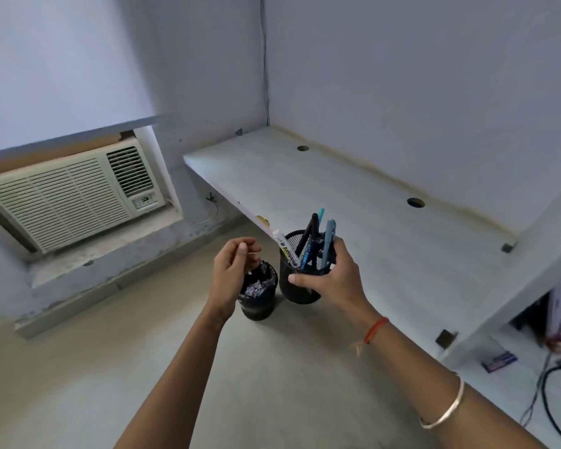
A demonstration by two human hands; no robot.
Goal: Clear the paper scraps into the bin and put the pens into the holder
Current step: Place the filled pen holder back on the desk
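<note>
I look down at a pale, bare table (353,202) fixed along a light bluish wall; two round cable holes sit near its back edge; its near end runs out of view at the right; a window air conditioner (68,196) is set low in the left wall above a grey ledge; the floor (94,367) is plain beige; at the far right, under the table, cables and some coloured items are cut off and hard to make out.

My right hand (331,277) has its grip clamped around a black mesh pen holder (300,286), thumb across the front and fingers round the far side; the holder stands upright in the air off the table's front edge; several pens (311,241) stand in it, long axes close to vertical and leaning a little, tips up toward the wall; a white marker (285,249) leans out to the upper left.

My left hand (234,270) hovers above a small black bin (259,306) on the floor; its fingertips are pinched together on something thin and pale, too small to identify; the hand hides the bin's left rim; pale paper scraps (256,288) lie heaped inside the bin.
</note>
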